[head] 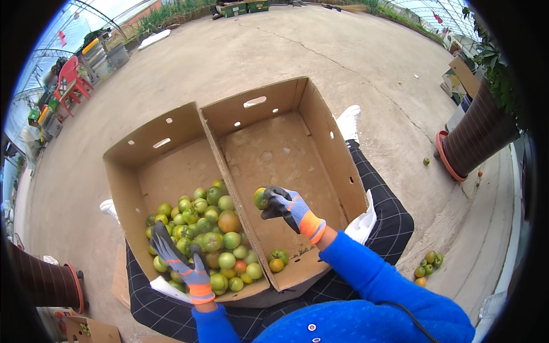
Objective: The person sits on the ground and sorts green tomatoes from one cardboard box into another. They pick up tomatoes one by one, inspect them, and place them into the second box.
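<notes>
Both my hands wear grey-and-orange work gloves. In my right hand point(281, 208) is a green tomato with an orange tinge point(260, 199), held above the right cardboard box point(328, 171). That box has a green tomato point(278, 256) and an orange tomato point(276, 265) in its near left corner. My left hand point(178, 253), fingers apart, rests on the pile of mostly green tomatoes point(212, 242) in the left cardboard box point(124, 180). It does not appear to grip any. The two boxes stand side by side across my lap.
Several tomatoes point(429, 266) lie on the concrete floor at the right. Large brown planters point(478, 126) stand at both sides. A red plastic chair point(70, 79) and buckets point(118, 55) are at the far left. Another cardboard box point(101, 330) sits at the lower left.
</notes>
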{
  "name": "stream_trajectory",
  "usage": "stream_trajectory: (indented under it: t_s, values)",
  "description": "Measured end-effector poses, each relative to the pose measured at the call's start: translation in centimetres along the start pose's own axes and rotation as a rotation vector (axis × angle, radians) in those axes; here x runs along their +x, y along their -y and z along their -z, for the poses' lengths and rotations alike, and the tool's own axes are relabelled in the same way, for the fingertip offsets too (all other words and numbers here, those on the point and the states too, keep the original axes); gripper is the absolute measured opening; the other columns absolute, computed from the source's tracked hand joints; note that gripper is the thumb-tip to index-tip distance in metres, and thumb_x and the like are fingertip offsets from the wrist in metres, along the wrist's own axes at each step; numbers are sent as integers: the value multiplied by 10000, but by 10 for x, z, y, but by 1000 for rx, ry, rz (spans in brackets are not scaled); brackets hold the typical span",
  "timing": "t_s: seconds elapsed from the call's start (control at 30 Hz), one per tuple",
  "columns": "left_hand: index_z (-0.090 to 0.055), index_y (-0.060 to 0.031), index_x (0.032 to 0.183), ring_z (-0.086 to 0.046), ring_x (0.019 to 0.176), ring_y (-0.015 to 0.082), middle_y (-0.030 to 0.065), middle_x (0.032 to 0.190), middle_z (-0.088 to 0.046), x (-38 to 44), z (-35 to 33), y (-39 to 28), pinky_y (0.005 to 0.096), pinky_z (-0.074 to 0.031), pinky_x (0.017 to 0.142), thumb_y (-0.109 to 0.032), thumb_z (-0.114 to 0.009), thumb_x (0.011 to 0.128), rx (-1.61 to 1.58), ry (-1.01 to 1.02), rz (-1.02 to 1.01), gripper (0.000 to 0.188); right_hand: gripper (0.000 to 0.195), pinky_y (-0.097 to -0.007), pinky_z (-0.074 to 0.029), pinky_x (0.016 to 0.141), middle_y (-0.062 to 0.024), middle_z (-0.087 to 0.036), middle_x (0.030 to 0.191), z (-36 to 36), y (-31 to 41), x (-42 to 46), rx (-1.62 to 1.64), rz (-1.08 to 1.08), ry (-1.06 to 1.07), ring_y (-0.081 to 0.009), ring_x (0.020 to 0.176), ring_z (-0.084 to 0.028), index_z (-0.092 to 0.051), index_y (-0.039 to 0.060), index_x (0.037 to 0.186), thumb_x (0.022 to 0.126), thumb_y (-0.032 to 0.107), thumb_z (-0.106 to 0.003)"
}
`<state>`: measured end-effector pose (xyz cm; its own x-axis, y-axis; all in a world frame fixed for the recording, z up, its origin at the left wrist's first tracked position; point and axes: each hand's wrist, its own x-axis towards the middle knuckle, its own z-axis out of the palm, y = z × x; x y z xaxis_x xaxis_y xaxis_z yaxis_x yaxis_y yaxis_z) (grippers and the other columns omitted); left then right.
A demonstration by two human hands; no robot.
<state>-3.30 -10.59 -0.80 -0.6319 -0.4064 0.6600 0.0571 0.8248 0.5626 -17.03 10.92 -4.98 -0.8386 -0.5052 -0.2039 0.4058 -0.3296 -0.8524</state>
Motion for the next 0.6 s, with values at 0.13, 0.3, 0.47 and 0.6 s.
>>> stream_trajectory:
  t_s: [0.13, 0.3, 0.47, 0.6]
  values:
    - [-377, -3, 1360, -335, 1325, 355, 149, 1378, -421, -4, -13, -44, 576, -163, 1104, -388, -659, 731, 22, 255, -242, 789, 326, -253, -487, 677, -64, -645, 903, -65, 26, -47, -151, 119, 184, -136, 758, -597, -594, 5, 1129, 924, 259, -583]
    - [-488, -16, 1233, -525, 1076, 301, 77, 1154, -584, -15, -10, -27, 597, -185, 1098, -329, -680, 763, 30, 116, -292, 597, 283, -336, -486, 715, -167, -650, 858, -78, 26, -50, -666, 303, 242, -254, 789, -633, -634, 43, 1063, 902, 271, -583]
    - [-461, -70, 1343, -530, 1152, 273, 120, 1331, -525, -5, 12, 42, 479, -231, 1096, -262, -651, 835, 449, -43, 162, 575, 278, -291, -475, 640, -60, -652, 838, -28, -4, -16, -680, 56, 101, -145, 741, -606, -625, 67, 1060, 918, 296, -557]
    - [-449, -207, 1377, -437, 1255, 288, 77, 1352, -500, -27, 13, 100, 481, -208, 1101, -439, -541, 890, 860, 179, 466, 547, 333, -252, -460, 636, 6, -618, 879, -24, -2, -8, -473, -128, 91, -83, 726, -556, -594, 85, 1123, 915, 342, -554]
